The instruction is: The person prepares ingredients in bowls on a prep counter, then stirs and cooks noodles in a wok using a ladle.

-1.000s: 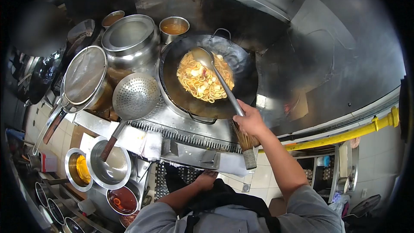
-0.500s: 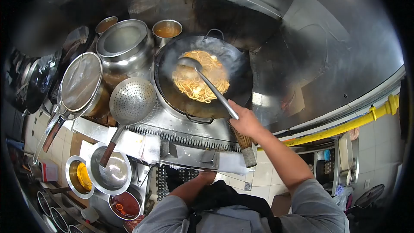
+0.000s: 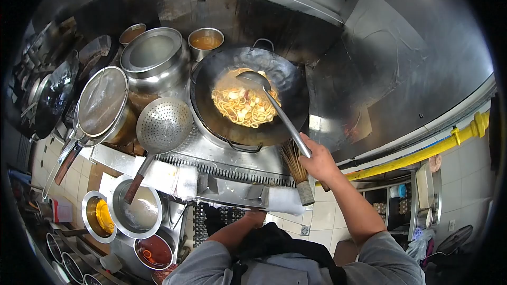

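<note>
My right hand (image 3: 319, 162) is wrapped round the handle of a long steel ladle (image 3: 281, 113). The ladle's bowl lies over the far side of a heap of thick noodles (image 3: 244, 110), with pale pieces mixed in. They sit in a large black wok (image 3: 211, 74) on the stove, with loop handles at front and back. Low in front of my body, my left hand (image 3: 256, 218) is by the stove's front edge; its fingers are hidden. A bamboo wok brush (image 3: 297, 171) stands just left of my right wrist.
A perforated skimmer (image 3: 165, 124) and a fine-mesh strainer (image 3: 103, 100) lie left of the wok. Behind them are a lidded steel pot (image 3: 153, 53) and a container of orange-brown liquid (image 3: 206, 39). Steel bowls (image 3: 134, 206) stand lower left. A yellow pipe (image 3: 412, 161) runs at right.
My right hand has moved right and slightly nearer to me, drawing the ladle's bowl rightward across the noodles. Some noodles have shifted, and less steam shows. My left hand stays low.
</note>
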### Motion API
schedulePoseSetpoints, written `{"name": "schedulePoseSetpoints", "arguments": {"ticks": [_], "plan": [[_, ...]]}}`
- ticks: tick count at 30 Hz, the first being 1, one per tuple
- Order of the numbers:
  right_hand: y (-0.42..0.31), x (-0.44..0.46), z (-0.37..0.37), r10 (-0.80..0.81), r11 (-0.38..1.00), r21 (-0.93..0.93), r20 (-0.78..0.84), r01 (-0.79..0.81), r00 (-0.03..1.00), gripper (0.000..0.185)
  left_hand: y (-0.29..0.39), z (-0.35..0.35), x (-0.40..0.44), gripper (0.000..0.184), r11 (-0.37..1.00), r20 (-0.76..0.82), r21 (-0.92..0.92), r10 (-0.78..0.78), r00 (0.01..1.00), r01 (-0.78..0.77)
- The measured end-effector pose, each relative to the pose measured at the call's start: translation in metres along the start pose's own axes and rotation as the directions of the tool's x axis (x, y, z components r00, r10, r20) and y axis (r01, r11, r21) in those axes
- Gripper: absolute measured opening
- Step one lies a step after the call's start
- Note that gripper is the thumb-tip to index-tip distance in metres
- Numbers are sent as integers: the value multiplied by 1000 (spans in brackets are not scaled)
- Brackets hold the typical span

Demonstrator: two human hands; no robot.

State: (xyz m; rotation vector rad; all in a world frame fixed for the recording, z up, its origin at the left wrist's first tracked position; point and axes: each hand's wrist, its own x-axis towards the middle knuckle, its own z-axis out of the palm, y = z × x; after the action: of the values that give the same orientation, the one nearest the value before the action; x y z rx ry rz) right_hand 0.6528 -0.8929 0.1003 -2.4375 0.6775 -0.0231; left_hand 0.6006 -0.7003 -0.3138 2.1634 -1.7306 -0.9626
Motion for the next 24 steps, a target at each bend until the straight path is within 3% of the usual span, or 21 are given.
{"name": "schedulePoseSetpoints", "arguments": {"ticks": [4, 6, 10, 12, 15, 18, 22, 24], "plan": [[4, -4, -3, 11, 1000, 13, -10, -11, 1000, 67, 7, -23, -8, 72, 999, 30, 51, 18, 999, -20], [4, -4, -4, 29, 999, 16, -10, -29, 1000, 67, 8, -28, -7, 71, 1000, 151, 4, 6, 988, -6], [6, -2, -5, 73, 997, 22, -10, -73, 997, 67, 4, -16, 0, 68, 1000, 137, 4, -1, 991, 0], [3, -1, -7, 89, 996, 26, -7, -89, 996, 66, 4, -17, 2, 68, 999, 239, 49, 3, 971, -16], [4, 1, -6, 101, 994, 35, -7, -101, 995, 66, 5, -21, -2, 69, 995, 122, 85, 41, 992, -51], [5, 4, -5, 94, 995, 43, -13, -93, 995, 67, 5, -24, -1, 72, 1000, 220, 20, 2, 975, -6], [7, 8, -4, 103, 992, 79, -25, -101, 994, 66, 10, -35, -13, 75, 1000, 202, -21, -16, 979, 21], [24, 16, 6, 46, 995, 95, -75, -39, 996, 66, 12, -47, -23, 73, 999, 82, -11, 53, 995, -53]]}}
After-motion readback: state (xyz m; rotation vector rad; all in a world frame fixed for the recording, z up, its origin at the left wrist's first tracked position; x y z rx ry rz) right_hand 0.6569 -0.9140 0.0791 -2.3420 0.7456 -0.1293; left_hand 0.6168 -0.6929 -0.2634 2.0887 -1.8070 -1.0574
